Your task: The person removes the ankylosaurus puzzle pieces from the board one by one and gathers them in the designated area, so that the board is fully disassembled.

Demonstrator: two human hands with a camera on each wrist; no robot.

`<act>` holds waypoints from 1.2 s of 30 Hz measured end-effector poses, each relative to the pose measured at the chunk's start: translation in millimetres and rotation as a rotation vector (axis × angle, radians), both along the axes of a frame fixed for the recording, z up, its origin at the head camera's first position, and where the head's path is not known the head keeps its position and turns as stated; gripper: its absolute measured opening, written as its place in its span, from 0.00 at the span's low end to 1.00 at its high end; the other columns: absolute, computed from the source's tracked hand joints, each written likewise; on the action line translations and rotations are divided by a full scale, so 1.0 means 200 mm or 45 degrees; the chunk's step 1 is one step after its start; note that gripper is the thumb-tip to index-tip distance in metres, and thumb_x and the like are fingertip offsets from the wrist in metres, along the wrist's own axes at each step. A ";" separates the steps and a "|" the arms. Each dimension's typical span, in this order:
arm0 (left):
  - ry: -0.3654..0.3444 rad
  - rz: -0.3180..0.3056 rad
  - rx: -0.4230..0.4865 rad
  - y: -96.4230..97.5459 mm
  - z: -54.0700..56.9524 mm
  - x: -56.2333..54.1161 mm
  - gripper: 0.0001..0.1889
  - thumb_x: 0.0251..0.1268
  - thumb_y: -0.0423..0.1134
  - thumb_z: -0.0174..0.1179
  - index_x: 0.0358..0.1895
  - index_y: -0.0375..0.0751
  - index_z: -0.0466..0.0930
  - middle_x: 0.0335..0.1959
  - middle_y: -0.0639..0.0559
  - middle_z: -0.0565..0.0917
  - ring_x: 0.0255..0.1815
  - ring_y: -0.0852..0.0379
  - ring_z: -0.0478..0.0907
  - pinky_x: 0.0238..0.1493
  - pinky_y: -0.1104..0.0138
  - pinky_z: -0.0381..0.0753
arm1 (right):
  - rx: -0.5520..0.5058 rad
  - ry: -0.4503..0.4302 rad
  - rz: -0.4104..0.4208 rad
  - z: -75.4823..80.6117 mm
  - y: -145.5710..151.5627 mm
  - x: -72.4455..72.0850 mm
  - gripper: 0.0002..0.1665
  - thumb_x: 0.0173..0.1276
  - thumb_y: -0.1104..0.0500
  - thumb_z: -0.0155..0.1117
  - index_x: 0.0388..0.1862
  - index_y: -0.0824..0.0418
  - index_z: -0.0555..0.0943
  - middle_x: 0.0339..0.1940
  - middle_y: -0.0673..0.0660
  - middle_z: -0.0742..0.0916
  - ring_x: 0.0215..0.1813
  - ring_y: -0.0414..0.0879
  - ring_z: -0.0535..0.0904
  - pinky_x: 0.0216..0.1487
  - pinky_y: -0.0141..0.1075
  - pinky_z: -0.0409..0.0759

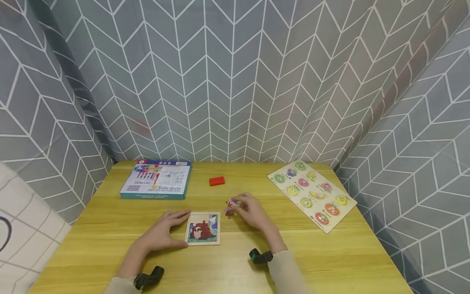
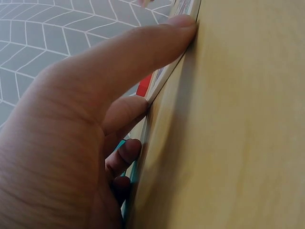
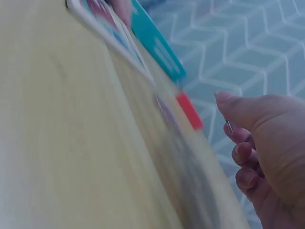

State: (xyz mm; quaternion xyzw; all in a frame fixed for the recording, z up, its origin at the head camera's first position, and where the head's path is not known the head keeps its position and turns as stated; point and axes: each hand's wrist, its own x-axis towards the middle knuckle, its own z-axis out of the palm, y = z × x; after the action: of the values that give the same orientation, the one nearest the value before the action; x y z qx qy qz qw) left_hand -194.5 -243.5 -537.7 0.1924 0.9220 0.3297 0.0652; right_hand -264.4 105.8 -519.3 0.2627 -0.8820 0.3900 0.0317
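Observation:
A small wooden picture puzzle tray (image 1: pixel 204 243) with a brown animal picture lies on the table, a bare patch at its upper left. My left hand (image 1: pixel 161 232) rests at its left side, thumb and index finger spread and fairly straight, touching the rim near two corners; the left wrist view shows the thumb (image 2: pixel 183 24) on the rim. My right hand (image 1: pixel 251 211) pinches a thin puzzle piece (image 3: pixel 229 127), seen edge-on, slightly above the table. A brown and purple piece (image 1: pixel 229 213) lies below its fingertips, right of the tray.
A blue-edged box (image 1: pixel 154 196) lies at the back left. A red block (image 1: pixel 217 181) sits behind the tray. At the right is a fruit peg puzzle board (image 1: pixel 293 190). A grey patterned curtain (image 1: pixel 227 81) hangs behind the table (image 1: pixel 216 269).

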 end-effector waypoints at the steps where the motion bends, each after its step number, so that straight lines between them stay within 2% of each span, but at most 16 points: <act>1: 0.002 -0.001 -0.001 0.00 0.00 0.00 0.53 0.49 0.63 0.81 0.80 0.49 0.71 0.81 0.52 0.69 0.71 0.41 0.66 0.68 0.35 0.70 | -0.004 0.004 -0.028 -0.01 0.04 0.00 0.16 0.76 0.58 0.71 0.58 0.63 0.88 0.55 0.59 0.87 0.44 0.44 0.78 0.46 0.37 0.80; 5: -0.007 -0.006 -0.009 0.00 0.00 0.02 0.53 0.48 0.63 0.81 0.80 0.48 0.72 0.81 0.51 0.70 0.70 0.42 0.67 0.67 0.36 0.70 | 0.022 -0.010 -0.081 -0.05 0.17 0.02 0.16 0.74 0.60 0.72 0.58 0.64 0.88 0.52 0.58 0.87 0.42 0.41 0.76 0.44 0.35 0.79; 10: -0.014 -0.010 0.001 0.00 -0.01 0.03 0.53 0.49 0.63 0.81 0.80 0.49 0.71 0.82 0.52 0.69 0.71 0.40 0.66 0.68 0.35 0.69 | 0.050 -0.035 -0.055 -0.08 0.25 0.05 0.16 0.74 0.59 0.72 0.57 0.63 0.89 0.50 0.55 0.87 0.40 0.40 0.75 0.41 0.33 0.77; 14: -0.003 -0.009 0.006 0.00 -0.02 0.02 0.53 0.50 0.64 0.80 0.80 0.49 0.71 0.82 0.52 0.68 0.71 0.39 0.66 0.68 0.35 0.69 | 0.084 -0.026 -0.016 -0.08 0.26 0.06 0.15 0.75 0.58 0.72 0.57 0.62 0.89 0.50 0.53 0.86 0.42 0.41 0.75 0.44 0.34 0.77; 18: 0.014 -0.016 -0.004 0.00 -0.02 0.01 0.53 0.51 0.65 0.79 0.80 0.48 0.71 0.82 0.52 0.68 0.67 0.45 0.67 0.67 0.38 0.71 | 0.088 -0.024 0.002 -0.09 0.26 0.05 0.16 0.76 0.58 0.71 0.58 0.62 0.89 0.51 0.53 0.85 0.44 0.41 0.75 0.46 0.35 0.78; 36: 0.028 -0.022 -0.020 -0.01 -0.01 -0.01 0.53 0.50 0.64 0.80 0.80 0.48 0.71 0.82 0.51 0.69 0.68 0.45 0.68 0.67 0.37 0.71 | 0.063 -0.066 -0.040 -0.09 0.25 0.05 0.13 0.75 0.60 0.71 0.55 0.60 0.90 0.50 0.52 0.85 0.47 0.43 0.77 0.49 0.37 0.78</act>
State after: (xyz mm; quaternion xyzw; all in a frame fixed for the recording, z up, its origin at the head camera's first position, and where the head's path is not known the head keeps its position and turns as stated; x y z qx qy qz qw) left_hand -196.2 -245.1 -539.4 0.2035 0.9235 0.3196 0.0595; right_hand -254.9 154.8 -537.8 0.2395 -0.8959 0.3740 0.0085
